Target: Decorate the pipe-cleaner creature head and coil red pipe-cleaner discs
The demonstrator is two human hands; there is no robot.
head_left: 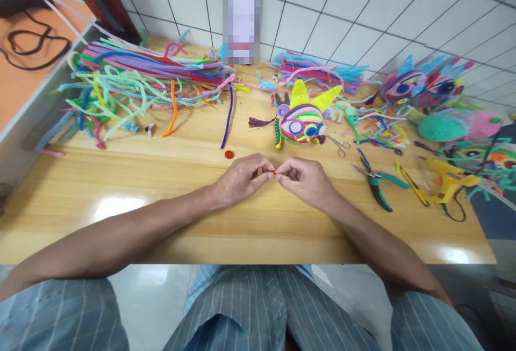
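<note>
Over the middle of the wooden table, my left hand (245, 178) and my right hand (301, 179) meet at their fingertips. Both pinch a small red piece (274, 172), mostly hidden between the fingers. A red disc (229, 154) lies on the table just beyond my left hand. Behind my hands sits a colourful fish-like figure (303, 124) with yellow pointed parts on top. Small scissors (341, 145) lie to its right. A dark purple pipe cleaner (228, 119) and an orange one (173, 109) rest to the left.
Bundled pipe cleaners (153, 66) and loose green ones (121, 95) cover the back left. Pliers (375, 176), a yellow cutter (413, 183) and a yellow glue gun (449, 179) lie at right. More colourful figures (419, 86) stand behind. A blurred-out phone-like object (243, 20) leans on the wall.
</note>
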